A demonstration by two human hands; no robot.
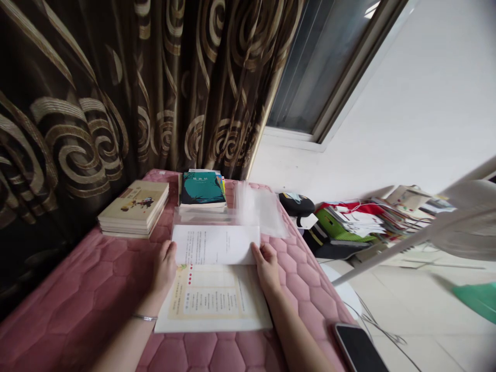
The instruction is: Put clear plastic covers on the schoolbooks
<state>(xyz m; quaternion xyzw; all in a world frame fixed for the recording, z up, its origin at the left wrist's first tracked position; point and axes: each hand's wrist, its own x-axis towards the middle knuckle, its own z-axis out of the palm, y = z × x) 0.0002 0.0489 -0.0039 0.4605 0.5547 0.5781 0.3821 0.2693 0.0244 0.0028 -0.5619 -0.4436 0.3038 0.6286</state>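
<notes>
An open book (213,305) lies on the pink quilted mattress (96,284) in front of me. Its lower part shows a cream printed page, its upper part a white printed page or flap (217,244). A clear plastic cover (207,217) sticks out past the far edge. My left hand (166,263) is closed, thumb and fingers pinching the left edge of the white part. On the opposite side, my right hand (267,263) pinches the right edge the same way. Whether each hand grips paper, plastic or both is hard to see.
Cream books (134,209) are stacked at the left. A teal-covered book (203,187) tops another pile at the back. Loose clear plastic sheets (263,209) lie beside it. A phone (360,349) sits at the right edge, near a white fan (461,227).
</notes>
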